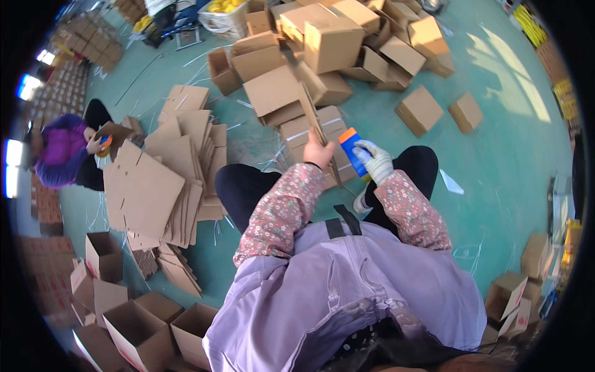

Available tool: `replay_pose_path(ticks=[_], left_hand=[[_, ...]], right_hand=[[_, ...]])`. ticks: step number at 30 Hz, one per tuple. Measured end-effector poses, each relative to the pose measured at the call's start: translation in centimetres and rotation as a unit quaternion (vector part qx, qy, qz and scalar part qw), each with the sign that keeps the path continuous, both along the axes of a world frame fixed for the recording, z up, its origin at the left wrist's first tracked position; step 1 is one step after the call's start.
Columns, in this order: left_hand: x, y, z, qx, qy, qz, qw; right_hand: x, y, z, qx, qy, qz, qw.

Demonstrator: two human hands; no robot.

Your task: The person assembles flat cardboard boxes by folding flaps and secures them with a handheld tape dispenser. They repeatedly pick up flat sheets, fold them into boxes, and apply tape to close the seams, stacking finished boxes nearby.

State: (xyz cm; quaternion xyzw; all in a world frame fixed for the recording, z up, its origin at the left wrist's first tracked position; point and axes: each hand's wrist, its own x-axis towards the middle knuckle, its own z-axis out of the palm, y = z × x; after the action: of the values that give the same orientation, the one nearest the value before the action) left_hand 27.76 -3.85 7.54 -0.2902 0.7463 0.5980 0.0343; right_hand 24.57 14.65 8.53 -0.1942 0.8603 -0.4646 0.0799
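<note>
My bare left hand [318,152] is closed on a flattened cardboard box [311,113], held upright and seen nearly edge-on. In my right hand [375,162], which wears a pale striped work glove, is a blue tape dispenser [353,150] with an orange end. The dispenser is just right of the cardboard, with a small gap between them. Beyond my knees, a flat carton with white strapping [291,132] lies on the floor. To my left rises a leaning stack of flattened boxes [149,192].
A heap of made-up cartons [331,46] fills the far side; two closed boxes [419,110] sit right of it. Open cartons [136,332] stand behind me at left, more [505,294] at right. At far left a co-worker [65,149] in purple handles cardboard. White strap scraps litter the green floor.
</note>
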Motion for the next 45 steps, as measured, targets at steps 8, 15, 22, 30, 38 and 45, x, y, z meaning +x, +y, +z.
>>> replay_pose_path(ticks=[8,15,22,30,38,45], left_hand=[[-5.6,-3.1,-0.6,0.038,-0.060,-0.094,0.993],[-7.9,-5.4,-1.7,0.003,0.075,-0.061,0.995],[-8.8,-5.1,-4.1,-0.039,0.142,-0.069,0.987],[-7.7,-6.3,-3.8,0.040,0.155,-0.046,0.986],[-6.3,-5.8,-0.2,-0.285,0.158,-0.118,0.938],[0.1,-5.4,0.0,-0.291,0.032,-0.239,0.926]], right_hand=[[-2.5,-3.5,2.8,0.220,-0.144,0.052,0.963],[-4.3,-4.7,2.0,0.188,-0.216,0.089,0.954],[-5.5,-4.2,0.5,0.195,-0.209,0.101,0.953],[-7.2,-5.0,-0.5,0.186,-0.199,0.126,0.954],[-6.6,-4.0,3.2,0.377,0.000,0.156,0.913],[-7.8,-5.0,4.1,0.420,0.028,0.094,0.902]])
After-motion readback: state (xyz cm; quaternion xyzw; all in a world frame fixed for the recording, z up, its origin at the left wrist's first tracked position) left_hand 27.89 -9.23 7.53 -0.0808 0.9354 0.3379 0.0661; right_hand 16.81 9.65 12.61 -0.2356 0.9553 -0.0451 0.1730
